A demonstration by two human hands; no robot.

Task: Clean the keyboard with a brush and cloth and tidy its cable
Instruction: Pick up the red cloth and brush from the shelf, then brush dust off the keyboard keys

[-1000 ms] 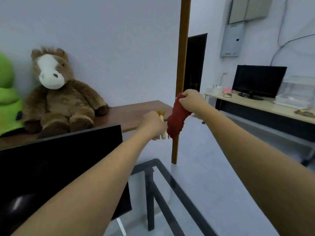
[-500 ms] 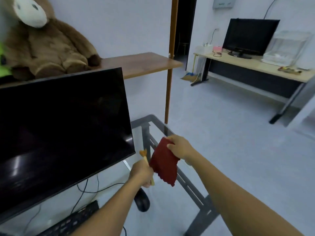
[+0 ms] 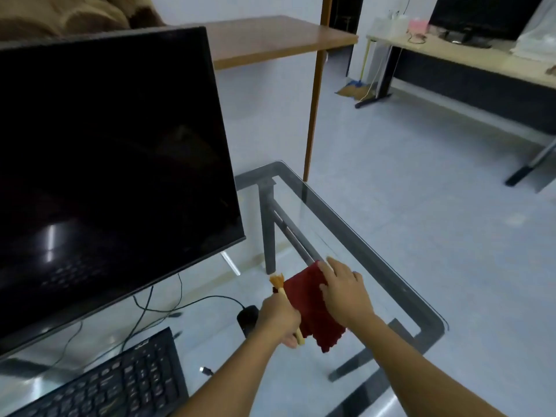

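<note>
My left hand grips the pale wooden handle of a small brush whose tan bristles point up and away. Just to its right, my right hand holds a dark red cloth by its upper edge, and the cloth hangs low over the glass table. The black keyboard lies at the lower left on the glass, under the monitor. Thin black cables trail behind it, and a loose plug end lies near its right side.
A large dark monitor fills the left. A black mouse sits partly hidden behind my left hand. Beyond stand a wooden shelf on a post and a far desk with another screen.
My view dropped from the wall and plush toy down to the glass table. Both hands came down and closer with the brush and cloth, from chest height to just above the glass.
</note>
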